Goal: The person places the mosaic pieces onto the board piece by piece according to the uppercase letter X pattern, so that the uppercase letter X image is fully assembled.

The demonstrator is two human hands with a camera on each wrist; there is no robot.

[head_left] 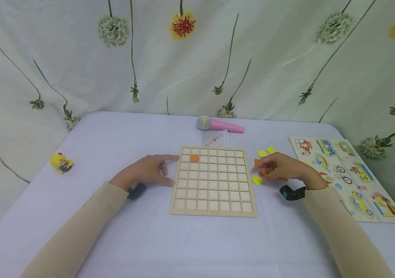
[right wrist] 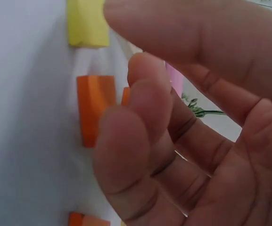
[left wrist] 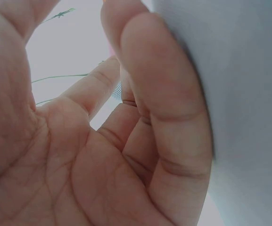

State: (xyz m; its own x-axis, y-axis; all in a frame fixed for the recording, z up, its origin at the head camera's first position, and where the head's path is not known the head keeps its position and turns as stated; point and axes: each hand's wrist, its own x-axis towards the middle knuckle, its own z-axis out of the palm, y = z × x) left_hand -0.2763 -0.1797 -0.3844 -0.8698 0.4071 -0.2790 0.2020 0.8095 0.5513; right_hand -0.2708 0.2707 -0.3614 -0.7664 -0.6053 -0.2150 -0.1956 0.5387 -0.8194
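A wooden grid board [head_left: 215, 213] lies flat in the head view, with one orange tile [head_left: 194, 158] in a cell of its second row. At its left edge is my left hand [head_left: 147, 168], index finger and thumb spread along the rim. My right hand [head_left: 282, 166] hovers beside the right edge, over loose tiles. Its thumb overlaps a yellow tile [head_left: 257, 180] in the head view. In the right wrist view its fingers bend loosely with nothing between them, and an orange tile [right wrist: 95, 110] lies just past the fingertips. More orange tiles are partly hidden under this hand.
A small pattern card [head_left: 215, 138] touches the board's far edge, with a pink toy microphone [head_left: 221, 125] behind it. Two yellow tiles lie beyond my right hand. A picture puzzle board [head_left: 338, 159] occupies the right side, partly behind my sleeve. A yellow figurine [head_left: 61, 162] sits far left.
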